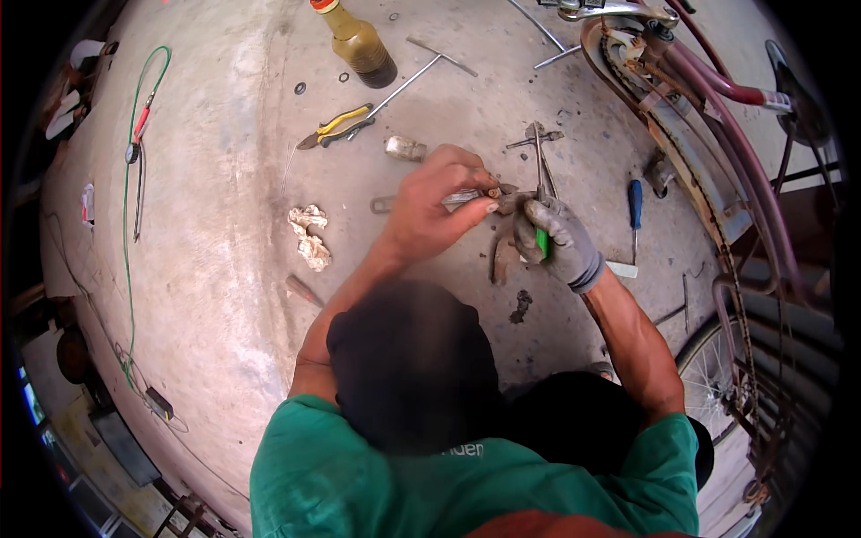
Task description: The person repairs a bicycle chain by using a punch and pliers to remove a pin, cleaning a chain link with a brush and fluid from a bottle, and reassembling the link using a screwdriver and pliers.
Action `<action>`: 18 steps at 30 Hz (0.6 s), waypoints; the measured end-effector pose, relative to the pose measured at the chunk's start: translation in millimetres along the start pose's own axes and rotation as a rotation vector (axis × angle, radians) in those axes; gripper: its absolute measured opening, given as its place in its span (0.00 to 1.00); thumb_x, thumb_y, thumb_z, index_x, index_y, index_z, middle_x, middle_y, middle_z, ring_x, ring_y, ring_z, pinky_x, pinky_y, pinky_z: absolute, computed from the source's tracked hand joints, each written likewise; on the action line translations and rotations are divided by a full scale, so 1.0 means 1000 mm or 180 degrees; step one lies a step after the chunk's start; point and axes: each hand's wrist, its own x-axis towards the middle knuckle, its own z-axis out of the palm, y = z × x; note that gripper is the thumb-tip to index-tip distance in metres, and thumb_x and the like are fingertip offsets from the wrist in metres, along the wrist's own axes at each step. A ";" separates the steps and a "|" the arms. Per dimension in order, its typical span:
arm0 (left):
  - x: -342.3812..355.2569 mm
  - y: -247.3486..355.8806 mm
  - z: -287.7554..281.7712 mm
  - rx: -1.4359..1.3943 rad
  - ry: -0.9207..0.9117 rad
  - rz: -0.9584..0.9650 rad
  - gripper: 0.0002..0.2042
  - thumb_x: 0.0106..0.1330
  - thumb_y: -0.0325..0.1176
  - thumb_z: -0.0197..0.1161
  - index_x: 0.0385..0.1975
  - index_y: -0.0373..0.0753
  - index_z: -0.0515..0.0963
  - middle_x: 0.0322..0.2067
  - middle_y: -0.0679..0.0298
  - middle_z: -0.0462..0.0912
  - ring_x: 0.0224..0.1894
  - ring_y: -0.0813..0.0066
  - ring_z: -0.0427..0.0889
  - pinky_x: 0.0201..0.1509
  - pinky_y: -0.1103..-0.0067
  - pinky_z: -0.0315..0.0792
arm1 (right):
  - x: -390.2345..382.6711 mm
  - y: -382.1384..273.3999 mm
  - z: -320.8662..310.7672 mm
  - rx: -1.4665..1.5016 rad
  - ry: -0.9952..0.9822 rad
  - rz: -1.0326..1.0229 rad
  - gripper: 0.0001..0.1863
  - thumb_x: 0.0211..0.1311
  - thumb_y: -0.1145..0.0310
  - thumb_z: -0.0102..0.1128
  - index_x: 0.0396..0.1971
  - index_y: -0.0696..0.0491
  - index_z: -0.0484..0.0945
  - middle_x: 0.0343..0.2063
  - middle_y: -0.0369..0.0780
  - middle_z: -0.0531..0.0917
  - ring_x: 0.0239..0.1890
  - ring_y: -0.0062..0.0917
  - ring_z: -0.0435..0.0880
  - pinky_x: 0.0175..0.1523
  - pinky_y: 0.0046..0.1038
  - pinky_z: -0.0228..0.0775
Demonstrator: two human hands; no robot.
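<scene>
My bare left hand (439, 202) is closed, its thumb and fingertips drawn together at one end of a small dark metal part (509, 201). What exactly that part is cannot be made out. My right hand (567, 240), in a grey glove, grips a screwdriver with a green handle (542, 242); its shank points away from me. The gloved fingertips also meet the dark part. Beneath my left hand lies a flat metal wrench (384, 205), partly covered. A rusty curved piece (504, 258) rests on the floor just below the hands.
Yellow-handled pliers (339, 125), a T-handle wrench (408, 85) and a bottle of dark liquid (359, 45) are on the far floor. A crumpled rag (309, 238) lies left, a blue screwdriver (636, 206) right. A bicycle frame (731, 148) stands along the right side.
</scene>
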 end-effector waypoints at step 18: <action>-0.009 -0.028 -0.006 -0.0915 0.0165 -0.0568 0.20 0.62 0.20 0.69 0.55 0.31 0.78 0.55 0.54 0.79 0.55 0.67 0.80 0.58 0.73 0.75 | 0.014 -0.024 0.030 0.1026 0.0324 -0.0060 0.13 0.72 0.63 0.62 0.49 0.54 0.79 0.28 0.31 0.77 0.23 0.13 0.69 0.27 0.17 0.61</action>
